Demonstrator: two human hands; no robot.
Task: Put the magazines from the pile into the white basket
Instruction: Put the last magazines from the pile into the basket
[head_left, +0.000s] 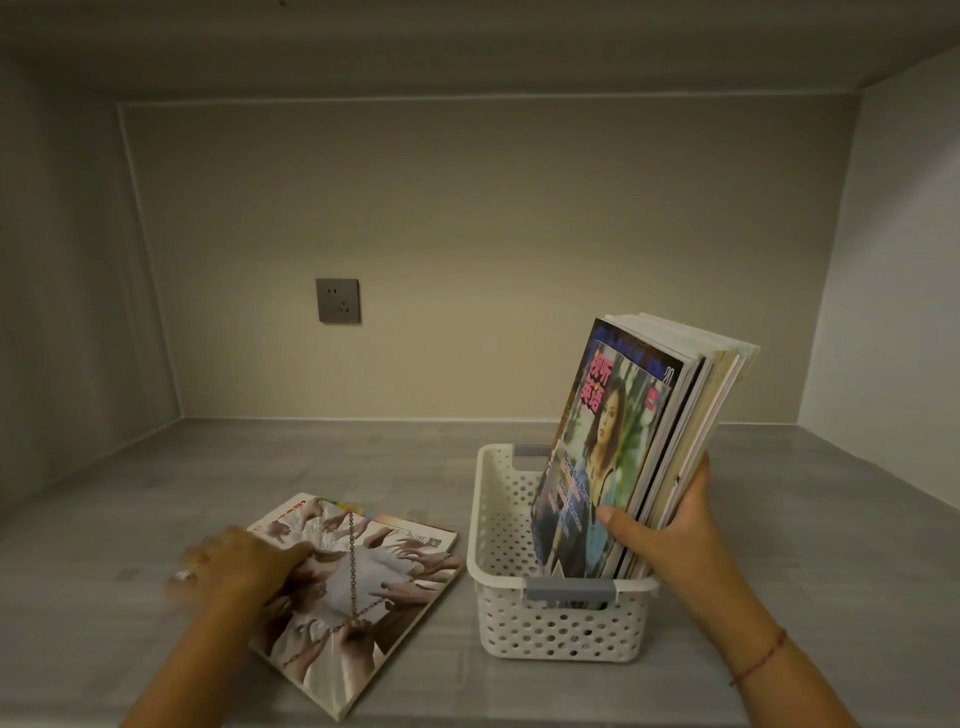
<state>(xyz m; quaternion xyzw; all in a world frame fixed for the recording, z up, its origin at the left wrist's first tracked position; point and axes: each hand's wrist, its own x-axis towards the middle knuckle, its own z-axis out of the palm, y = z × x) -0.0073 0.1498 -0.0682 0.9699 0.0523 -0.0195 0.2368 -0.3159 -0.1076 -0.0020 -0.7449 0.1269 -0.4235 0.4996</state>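
One left hand (234, 564) (blurred) covers the magazine (358, 597).

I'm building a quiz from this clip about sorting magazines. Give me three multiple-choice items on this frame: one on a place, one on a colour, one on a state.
1. Where does the flat magazine lie?
A. Left of the white basket
B. Inside it
C. Behind it

2. What colour are the basket's handle grips?
A. Red
B. Grey
C. Green

3. How do the magazines in the basket stand?
A. Flat on the bottom
B. Upright, held by the right hand
C. Rolled up

Answers:
1 A: it lies on the shelf beside the basket, under the left hand.
2 B: both grips look grey against the white plastic.
3 B: they stand on end, with the thumb and fingers around them.
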